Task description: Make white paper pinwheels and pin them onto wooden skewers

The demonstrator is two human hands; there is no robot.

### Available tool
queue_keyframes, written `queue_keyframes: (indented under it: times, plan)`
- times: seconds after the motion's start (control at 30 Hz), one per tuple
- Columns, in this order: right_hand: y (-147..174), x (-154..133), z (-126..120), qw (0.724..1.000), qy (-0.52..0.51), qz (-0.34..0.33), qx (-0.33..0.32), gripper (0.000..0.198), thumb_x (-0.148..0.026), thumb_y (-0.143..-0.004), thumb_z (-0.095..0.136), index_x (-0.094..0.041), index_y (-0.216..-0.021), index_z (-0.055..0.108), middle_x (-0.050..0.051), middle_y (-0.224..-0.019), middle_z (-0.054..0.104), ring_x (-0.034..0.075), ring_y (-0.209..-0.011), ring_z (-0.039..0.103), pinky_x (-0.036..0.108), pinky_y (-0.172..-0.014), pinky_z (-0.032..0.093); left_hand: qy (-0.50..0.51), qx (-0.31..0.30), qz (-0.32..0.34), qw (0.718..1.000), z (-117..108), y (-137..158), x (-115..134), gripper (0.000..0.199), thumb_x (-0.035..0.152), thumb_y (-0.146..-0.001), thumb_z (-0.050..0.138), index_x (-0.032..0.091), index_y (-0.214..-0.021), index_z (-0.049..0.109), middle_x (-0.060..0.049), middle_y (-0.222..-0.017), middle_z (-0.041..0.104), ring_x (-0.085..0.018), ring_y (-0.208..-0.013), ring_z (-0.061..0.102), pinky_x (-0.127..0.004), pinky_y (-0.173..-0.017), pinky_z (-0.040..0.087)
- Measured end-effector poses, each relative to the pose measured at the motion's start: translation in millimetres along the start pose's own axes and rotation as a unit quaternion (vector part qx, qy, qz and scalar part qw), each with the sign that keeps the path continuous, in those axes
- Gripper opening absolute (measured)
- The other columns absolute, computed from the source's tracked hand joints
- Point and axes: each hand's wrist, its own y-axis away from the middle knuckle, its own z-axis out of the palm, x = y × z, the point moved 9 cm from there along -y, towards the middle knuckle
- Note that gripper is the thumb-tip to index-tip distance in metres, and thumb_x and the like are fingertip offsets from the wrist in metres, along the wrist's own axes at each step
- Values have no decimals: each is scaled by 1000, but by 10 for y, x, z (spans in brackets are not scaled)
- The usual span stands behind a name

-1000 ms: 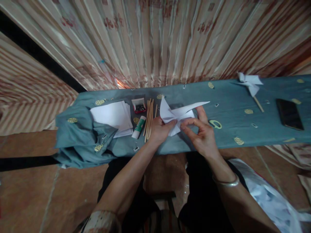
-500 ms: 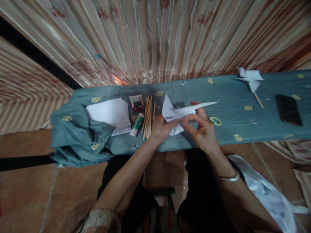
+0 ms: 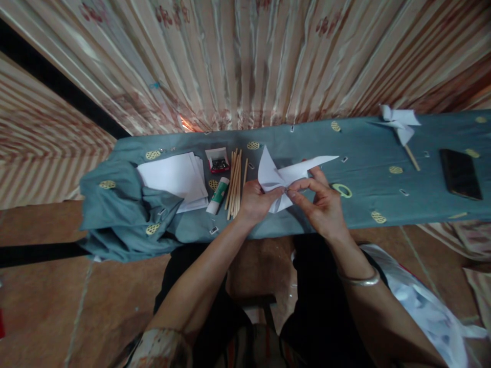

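Observation:
A white paper pinwheel with folded blades is held over the cloth-covered table. My left hand is closed on its left side, the thumb pressing near the centre. My right hand pinches a small dark metal piece, which looks like a pin, at the pinwheel's centre; its exact shape is too small to tell. Behind the right fingers a long pointed blade sticks out to the right. Left of my left hand lie several thin wooden sticks, a green and white glue stick and a small open box of metal pins.
A stack of white paper lies at the left. To the right are green-handled scissors, a pinwheel on a stick and a black phone. A plastic bag rests on the floor. Curtains hang behind the table.
The pinwheel has turned slightly in my hands, and its right blade's tip has shifted a little left. Both hands keep their grip at the centre. The whole view has shifted slightly.

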Motion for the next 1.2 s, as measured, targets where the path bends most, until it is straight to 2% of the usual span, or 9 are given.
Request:
queue_keyframes:
  times: [0.27, 0.77, 1.03, 1.2]
  plan:
    - [2, 26, -8, 999, -40, 19, 5, 4, -28, -81, 70, -24, -80, 69, 3, -132, 59, 29, -138, 43, 50, -118, 24, -24, -12, 0, 1000, 13, 4, -1, 12, 17, -64, 77, 14, -76, 74, -4, -78, 76, -21, -78, 71, -31, -73, 56]
    - [8, 70, 17, 998, -61, 30, 0, 4, -29, -82, 69, -26, -80, 69, 4, -133, 59, 29, -140, 41, 54, -120, 20, -24, -36, 5, 999, 34, -14, -2, 13, 17, -64, 77, 13, -75, 74, -3, -75, 75, -19, -73, 69, -30, -72, 55]
    - [24, 116, 8, 997, -70, 36, 6, 3, -29, -82, 69, -27, -80, 69, 2, -134, 59, 28, -142, 39, 55, -120, 20, 6, -79, -28, 997, 91, -21, -90, 26, 26, -61, 84, 11, -79, 74, -5, -78, 76, -19, -74, 70, -30, -72, 56]
    - [20, 120, 10, 996, -77, 41, 8, 3, -29, -82, 69, -27, -80, 69, 2, -131, 61, 27, -141, 40, 54, -120, 20, 7, -82, -32, 996, 82, -26, -104, 30, 31, -60, 85, 12, -81, 75, -5, -79, 76, -19, -73, 69, -30, -70, 56]
